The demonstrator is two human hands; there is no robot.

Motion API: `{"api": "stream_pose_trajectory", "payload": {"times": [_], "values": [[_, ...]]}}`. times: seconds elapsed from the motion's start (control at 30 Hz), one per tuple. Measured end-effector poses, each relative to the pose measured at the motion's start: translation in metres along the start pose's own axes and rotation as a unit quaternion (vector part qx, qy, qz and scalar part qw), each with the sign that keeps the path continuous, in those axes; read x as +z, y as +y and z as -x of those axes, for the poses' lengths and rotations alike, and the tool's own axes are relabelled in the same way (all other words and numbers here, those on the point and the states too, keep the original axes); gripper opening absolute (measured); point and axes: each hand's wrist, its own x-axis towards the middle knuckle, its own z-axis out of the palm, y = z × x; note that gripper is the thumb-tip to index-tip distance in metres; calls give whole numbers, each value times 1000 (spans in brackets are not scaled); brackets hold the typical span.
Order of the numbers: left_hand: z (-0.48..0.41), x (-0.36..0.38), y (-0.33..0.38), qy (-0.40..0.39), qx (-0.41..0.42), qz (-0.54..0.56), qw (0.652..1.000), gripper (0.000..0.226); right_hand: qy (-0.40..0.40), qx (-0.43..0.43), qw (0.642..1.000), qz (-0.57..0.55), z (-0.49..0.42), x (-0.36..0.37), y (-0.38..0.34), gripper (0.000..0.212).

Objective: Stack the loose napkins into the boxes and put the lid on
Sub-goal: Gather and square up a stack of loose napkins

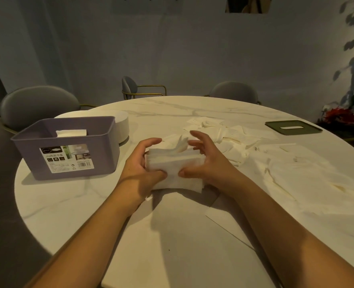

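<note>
Head view is showing us working at a round marble table, and we are holding a stack of napkins between both hands, just above the tabletop near its middle. Our left hand is gripping the stack's left end, with the thumb pressing on the near face and the fingers curling over the far side. Our right hand is closing on the right end, its thumb pinching the near edge while the fingers are arching, spread, over the top sheets. A few upper sheets are sticking up unevenly between the two hands.

To our left a purple box is standing upright with no cover on, and some white napkins are lying inside it. A round white container is sitting just behind the box. Loose napkins are lying scattered across the right half of the table, beyond and beside the right hand. The green lid is lying flat near the far right edge, well apart from the box. Grey chairs are standing around the far side.
</note>
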Motion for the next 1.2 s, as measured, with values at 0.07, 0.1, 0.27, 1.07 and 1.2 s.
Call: {"api": "stream_pose_trajectory", "payload": {"times": [0.07, 0.1, 0.27, 1.07, 1.2], "values": [[1, -3, -1, -18, 2, 35, 999, 72, -29, 17, 999, -16, 1, -5, 1, 103], [1, -4, -1, -29, 3, 54, 998, 74, -44, 22, 999, -22, 2, -7, 0, 107], [3, -8, -4, -75, -2, 90, 993, 72, -86, 25, 995, -32, 4, -9, 2, 99], [-5, 0, -6, 21, -23, 35, 999, 68, 14, -1, 995, -96, 2, -2, 1, 80], [-4, 0, -7, 28, -4, 20, 999, 64, -16, -1, 999, -28, 7, -4, 3, 72]]}}
